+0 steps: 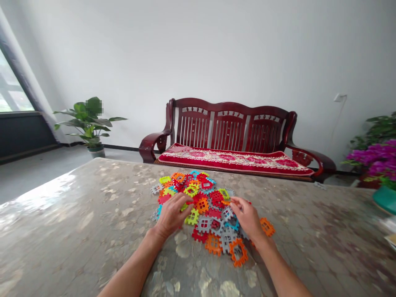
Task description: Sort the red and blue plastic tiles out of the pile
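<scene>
A heap of plastic interlocking building tiles in red, orange, grey, blue and lime green lies on the table, many with window-like cut-outs. At its left side is my left hand (pixel 173 212), fingers curled and pinching what looks like a red tile (pixel 189 202), seen edge-on and mostly hidden. My right hand (pixel 246 213) is over the heap's right side, with an orange tile (pixel 227 202) held between thumb and fingers. Between my hands lie another orange tile (pixel 202 205) and a lime tile (pixel 192 216). Grey tiles (pixel 204 224) lie nearer to me.
The table (pixel 102 222) has a patterned, glossy cover. Behind it stands a dark red wooden bench (pixel 229 128) with a red floral cushion (pixel 235 160). A potted plant (pixel 93 123) is at the left; purple flowers (pixel 375 159) in a teal pot (pixel 385 199) are at the right.
</scene>
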Action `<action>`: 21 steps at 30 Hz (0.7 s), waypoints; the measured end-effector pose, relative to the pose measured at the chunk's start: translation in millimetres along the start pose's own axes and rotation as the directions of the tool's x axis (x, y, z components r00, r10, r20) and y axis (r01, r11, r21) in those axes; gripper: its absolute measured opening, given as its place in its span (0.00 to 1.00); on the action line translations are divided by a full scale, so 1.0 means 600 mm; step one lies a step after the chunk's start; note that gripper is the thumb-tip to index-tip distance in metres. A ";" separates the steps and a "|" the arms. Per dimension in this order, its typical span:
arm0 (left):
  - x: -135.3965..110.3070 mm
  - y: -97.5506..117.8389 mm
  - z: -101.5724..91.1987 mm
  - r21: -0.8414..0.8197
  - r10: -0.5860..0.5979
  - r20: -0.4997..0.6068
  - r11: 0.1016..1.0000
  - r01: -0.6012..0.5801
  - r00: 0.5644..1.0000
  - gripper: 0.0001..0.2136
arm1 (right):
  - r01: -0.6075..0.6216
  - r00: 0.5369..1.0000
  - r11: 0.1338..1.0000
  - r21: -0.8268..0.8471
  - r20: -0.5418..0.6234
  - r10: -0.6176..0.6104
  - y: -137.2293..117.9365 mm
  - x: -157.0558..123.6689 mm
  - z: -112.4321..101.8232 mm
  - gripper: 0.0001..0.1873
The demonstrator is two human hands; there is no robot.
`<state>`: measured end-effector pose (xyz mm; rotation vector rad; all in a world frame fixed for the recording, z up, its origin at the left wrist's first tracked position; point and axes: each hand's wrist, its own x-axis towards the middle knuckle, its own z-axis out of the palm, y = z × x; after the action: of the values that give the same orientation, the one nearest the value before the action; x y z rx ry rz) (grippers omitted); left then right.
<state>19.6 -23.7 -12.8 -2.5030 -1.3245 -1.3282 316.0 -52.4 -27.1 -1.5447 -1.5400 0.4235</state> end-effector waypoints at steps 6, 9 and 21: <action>-0.003 0.098 0.009 -0.114 0.057 0.471 0.993 -0.003 0.880 0.25 | 0.021 0.957 0.996 -0.088 0.290 0.006 -0.012 0.002 -0.022 0.34; -0.014 0.126 0.009 -0.019 0.009 0.637 1.000 0.004 0.771 0.44 | 0.087 0.876 0.981 -0.176 0.483 0.008 -0.026 -0.008 -0.040 0.51; -0.046 0.165 0.060 0.248 -0.065 0.601 0.963 -0.109 0.797 0.31 | 0.241 0.748 0.810 -0.535 0.634 0.196 -0.103 -0.059 -0.032 0.60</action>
<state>103.7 -92.3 -20.3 -2.8220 -1.4197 -0.2716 285.9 -102.2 18.7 -1.9649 -2.4352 0.5561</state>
